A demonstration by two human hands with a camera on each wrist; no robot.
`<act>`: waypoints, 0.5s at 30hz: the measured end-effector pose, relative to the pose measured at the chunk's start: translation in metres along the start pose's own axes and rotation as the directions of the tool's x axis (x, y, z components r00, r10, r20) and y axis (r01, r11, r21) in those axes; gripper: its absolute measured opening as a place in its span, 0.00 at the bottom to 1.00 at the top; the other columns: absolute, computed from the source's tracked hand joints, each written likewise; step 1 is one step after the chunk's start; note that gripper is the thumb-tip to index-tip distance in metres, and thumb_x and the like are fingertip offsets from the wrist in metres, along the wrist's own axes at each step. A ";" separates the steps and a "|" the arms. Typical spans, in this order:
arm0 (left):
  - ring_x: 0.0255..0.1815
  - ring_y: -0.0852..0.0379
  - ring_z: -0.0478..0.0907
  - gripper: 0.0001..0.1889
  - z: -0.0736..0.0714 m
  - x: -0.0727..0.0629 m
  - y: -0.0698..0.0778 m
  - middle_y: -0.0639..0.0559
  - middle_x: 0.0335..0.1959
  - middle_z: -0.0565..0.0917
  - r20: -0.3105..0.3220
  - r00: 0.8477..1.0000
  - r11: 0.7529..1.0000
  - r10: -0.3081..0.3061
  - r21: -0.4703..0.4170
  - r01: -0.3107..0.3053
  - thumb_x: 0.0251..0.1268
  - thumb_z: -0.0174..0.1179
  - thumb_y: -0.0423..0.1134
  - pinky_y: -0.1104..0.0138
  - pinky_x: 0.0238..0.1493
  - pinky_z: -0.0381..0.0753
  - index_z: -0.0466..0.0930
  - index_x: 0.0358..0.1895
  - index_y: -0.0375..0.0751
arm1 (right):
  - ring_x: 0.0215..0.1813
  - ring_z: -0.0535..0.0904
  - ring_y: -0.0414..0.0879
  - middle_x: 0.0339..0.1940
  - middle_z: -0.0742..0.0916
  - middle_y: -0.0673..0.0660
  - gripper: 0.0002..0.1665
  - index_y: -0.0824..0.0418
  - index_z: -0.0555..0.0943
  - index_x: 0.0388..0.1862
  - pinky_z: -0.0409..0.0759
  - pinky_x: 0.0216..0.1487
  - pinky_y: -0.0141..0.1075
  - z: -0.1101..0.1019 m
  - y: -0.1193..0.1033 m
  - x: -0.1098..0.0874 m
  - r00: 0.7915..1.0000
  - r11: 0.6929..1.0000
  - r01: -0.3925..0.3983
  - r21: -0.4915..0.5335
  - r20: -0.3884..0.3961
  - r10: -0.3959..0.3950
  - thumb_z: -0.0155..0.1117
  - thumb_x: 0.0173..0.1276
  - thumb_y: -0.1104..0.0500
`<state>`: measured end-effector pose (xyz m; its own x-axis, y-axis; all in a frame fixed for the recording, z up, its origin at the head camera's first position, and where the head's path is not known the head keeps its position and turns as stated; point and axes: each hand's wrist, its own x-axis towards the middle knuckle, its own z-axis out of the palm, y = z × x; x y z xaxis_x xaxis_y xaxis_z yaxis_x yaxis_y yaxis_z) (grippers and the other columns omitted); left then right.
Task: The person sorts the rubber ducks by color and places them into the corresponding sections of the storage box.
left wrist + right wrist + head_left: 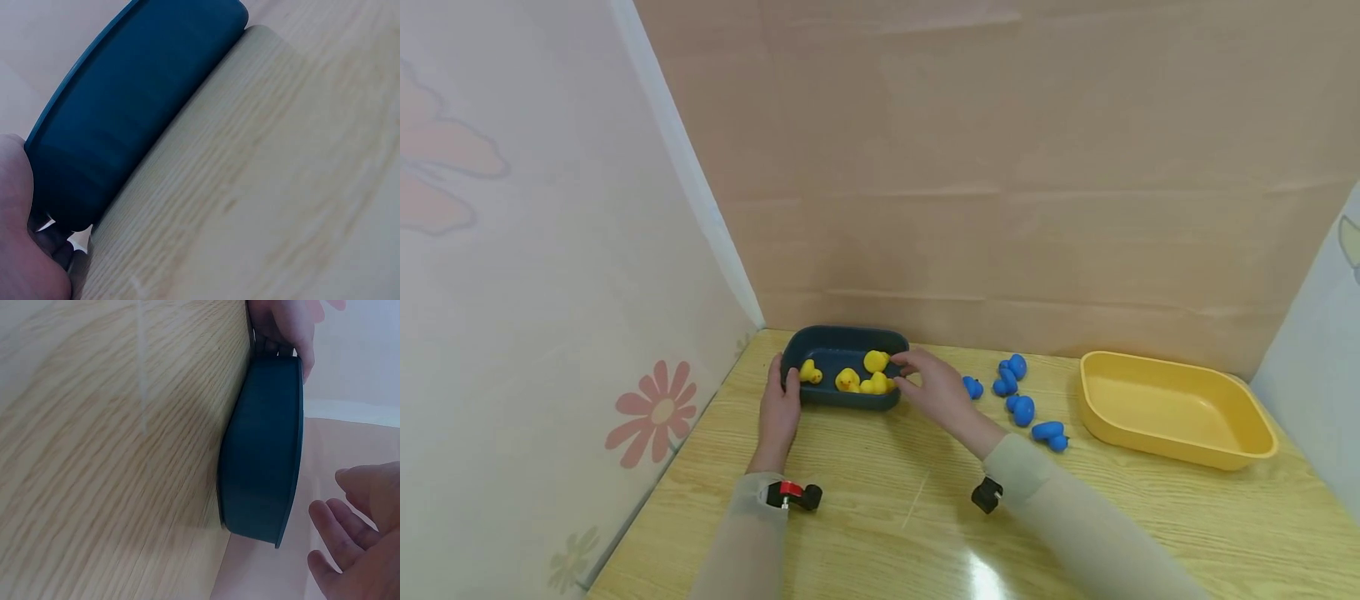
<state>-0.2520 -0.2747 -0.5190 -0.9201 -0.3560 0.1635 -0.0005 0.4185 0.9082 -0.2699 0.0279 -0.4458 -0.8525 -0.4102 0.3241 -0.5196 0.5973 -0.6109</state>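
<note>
While the rim of the rounded tray (850, 400) is gripped by the left hand (779, 410), the right hand (938, 386) is spread near ducks (847, 381).

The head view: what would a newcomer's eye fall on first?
Probably the bright yellow, rounded, plastic-looking tub at the right of the wood-grain table. Next, small yellow toy ducks in the dark blue, round-cornered tub at the left, with the left hand holding one end and the right hand at the other. Between the tubs lie blue toy ducks.

Ducks (847, 381) in tray (842, 401), basin (1165, 412) right (toys (1022, 411) between)
</note>
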 end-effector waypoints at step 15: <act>0.90 0.39 0.51 0.35 -0.001 -0.001 0.003 0.43 0.91 0.54 -0.001 1.000 1.000 -0.013 0.022 0.013 0.94 0.43 0.53 0.42 0.87 0.52 0.47 0.93 0.46 | 0.58 0.89 0.55 0.63 0.90 0.57 0.26 0.60 0.85 0.72 0.89 0.55 0.54 -0.027 0.007 -0.032 0.995 0.989 0.086 -0.123 -0.036 -0.091 0.76 0.78 0.57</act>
<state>-0.2503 -0.2739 -0.5165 -0.9196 -0.3624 0.1516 -0.0214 0.4317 0.9018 -0.2482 0.0640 -0.4411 -0.8034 -0.4375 0.4039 -0.5937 0.6401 -0.4875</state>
